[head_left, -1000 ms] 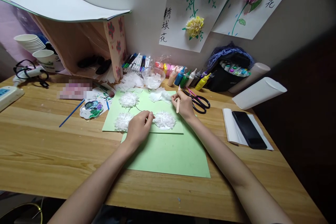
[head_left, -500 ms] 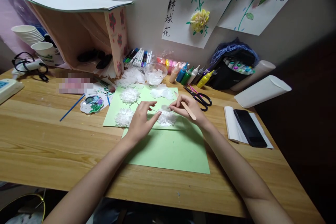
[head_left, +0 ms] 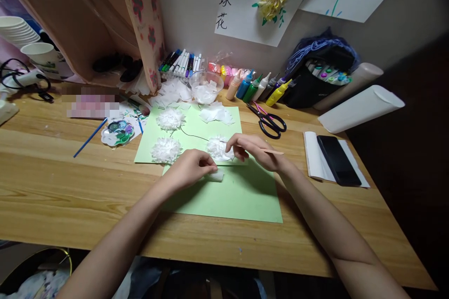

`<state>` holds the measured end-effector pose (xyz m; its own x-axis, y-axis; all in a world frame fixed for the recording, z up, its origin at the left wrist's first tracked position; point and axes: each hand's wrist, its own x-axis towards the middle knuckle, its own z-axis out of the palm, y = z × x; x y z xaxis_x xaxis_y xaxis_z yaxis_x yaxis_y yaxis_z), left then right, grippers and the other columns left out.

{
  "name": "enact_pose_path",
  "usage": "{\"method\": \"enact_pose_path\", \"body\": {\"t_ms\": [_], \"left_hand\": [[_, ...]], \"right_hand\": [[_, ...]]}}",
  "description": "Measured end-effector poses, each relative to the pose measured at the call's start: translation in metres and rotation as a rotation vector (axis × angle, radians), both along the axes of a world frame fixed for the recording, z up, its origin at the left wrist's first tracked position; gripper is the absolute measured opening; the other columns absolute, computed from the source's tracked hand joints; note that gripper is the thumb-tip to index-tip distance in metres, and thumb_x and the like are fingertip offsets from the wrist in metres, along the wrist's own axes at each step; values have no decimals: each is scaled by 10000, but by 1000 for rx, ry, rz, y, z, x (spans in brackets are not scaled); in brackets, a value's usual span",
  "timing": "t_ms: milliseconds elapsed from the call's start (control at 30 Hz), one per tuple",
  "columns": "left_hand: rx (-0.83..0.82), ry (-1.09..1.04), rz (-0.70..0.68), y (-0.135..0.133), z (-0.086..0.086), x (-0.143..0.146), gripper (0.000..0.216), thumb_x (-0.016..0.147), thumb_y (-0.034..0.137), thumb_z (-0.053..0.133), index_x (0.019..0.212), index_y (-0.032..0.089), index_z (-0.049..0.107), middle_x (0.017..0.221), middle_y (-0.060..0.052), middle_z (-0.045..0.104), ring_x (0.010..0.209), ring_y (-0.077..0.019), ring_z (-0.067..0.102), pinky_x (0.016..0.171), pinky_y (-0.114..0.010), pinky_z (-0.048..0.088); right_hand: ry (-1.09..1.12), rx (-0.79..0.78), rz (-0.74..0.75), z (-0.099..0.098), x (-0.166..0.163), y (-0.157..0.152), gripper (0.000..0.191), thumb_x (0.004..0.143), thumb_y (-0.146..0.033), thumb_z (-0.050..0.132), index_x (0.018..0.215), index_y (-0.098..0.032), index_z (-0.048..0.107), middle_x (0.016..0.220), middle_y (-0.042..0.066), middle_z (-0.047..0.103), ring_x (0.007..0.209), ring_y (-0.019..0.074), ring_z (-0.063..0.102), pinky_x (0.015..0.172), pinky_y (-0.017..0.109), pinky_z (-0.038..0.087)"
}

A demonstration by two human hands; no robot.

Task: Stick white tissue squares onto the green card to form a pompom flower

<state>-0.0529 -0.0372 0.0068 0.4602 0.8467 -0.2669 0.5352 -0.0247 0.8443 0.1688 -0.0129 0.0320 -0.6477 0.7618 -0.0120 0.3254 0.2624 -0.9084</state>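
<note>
My left hand point(head_left: 191, 167) is closed, thumb and fingers pinching a small piece of white tissue paper point(head_left: 216, 176) above the lower green sheet point(head_left: 228, 201). A wooden craft stick point(head_left: 275, 152) is tucked in my right hand point(head_left: 255, 148), whose fingers curl at the right side of a white tissue-paper flower point(head_left: 217, 148). Whether those fingertips press on the petals I cannot tell. Two more white flowers, one upper point(head_left: 170, 119) and one lower point(head_left: 166, 150), lie on the left of the upper green sheet point(head_left: 191, 119). A thin dark drawn line runs between the flowers.
Loose tissue pieces point(head_left: 216, 113) lie at the sheet's top right, near a clear bowl point(head_left: 206, 88). Black-handled scissors point(head_left: 271, 124), paint bottles point(head_left: 252, 88) and a phone point(head_left: 338, 159) are to the right. A paint palette point(head_left: 118, 132) and blue brush point(head_left: 90, 138) are left.
My left hand has come down toward me and now pinches a tissue piece. My right hand has turned over beside the right flower, still with the stick. The view has tilted down.
</note>
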Motion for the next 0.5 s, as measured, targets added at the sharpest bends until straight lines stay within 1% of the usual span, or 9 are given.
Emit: {"method": "enact_pose_path", "body": {"t_ms": [67, 133, 200, 267, 367, 500], "left_hand": [[8, 23, 3, 0, -1, 0, 189, 751, 350, 593, 722, 207, 713, 726, -23, 711, 656, -160, 613, 572, -255, 405], [12, 42, 13, 0, -2, 0, 190, 748, 348, 588, 721, 209, 715, 724, -21, 712, 650, -159, 611, 562, -252, 397], [15, 61, 23, 1, -2, -1, 187, 744, 338, 586, 723, 206, 717, 722, -22, 713, 646, -158, 609, 561, -249, 394], [21, 74, 34, 1, -1, -1, 179, 741, 326, 588, 726, 205, 718, 720, -23, 712, 645, -159, 608, 566, -250, 395], [29, 80, 45, 2, -1, -1, 173, 740, 322, 587, 725, 207, 716, 728, -26, 714, 651, -164, 612, 574, -257, 402], [52, 74, 50, 2, -2, 0, 185, 742, 331, 579, 734, 204, 713, 740, -32, 714, 678, -175, 620, 589, -265, 413]], "right_hand": [[-85, 15, 76, -1, 1, 0, 250, 936, -337, 376, 922, -189, 577, 646, -22, 523, 584, 109, 474, 562, 229, 361], [-150, 7, 132, -3, 1, 0, 134, 905, -249, 418, 959, -200, 530, 654, -37, 516, 570, 104, 444, 551, 221, 343], [-185, 8, 149, -5, 0, 0, 102, 883, -195, 416, 963, -209, 478, 625, -58, 483, 539, 99, 399, 533, 215, 319], [-211, 41, 146, -6, -1, 0, 77, 866, -174, 420, 926, -214, 445, 610, -68, 458, 526, 97, 371, 525, 213, 300], [-241, 92, 152, -8, -4, 0, 68, 856, -177, 431, 912, -215, 435, 620, -62, 460, 530, 100, 363, 525, 217, 288], [-232, 81, 127, -11, -7, -1, 64, 868, -218, 423, 930, -217, 440, 615, -59, 461, 533, 108, 353, 520, 222, 283]]}}
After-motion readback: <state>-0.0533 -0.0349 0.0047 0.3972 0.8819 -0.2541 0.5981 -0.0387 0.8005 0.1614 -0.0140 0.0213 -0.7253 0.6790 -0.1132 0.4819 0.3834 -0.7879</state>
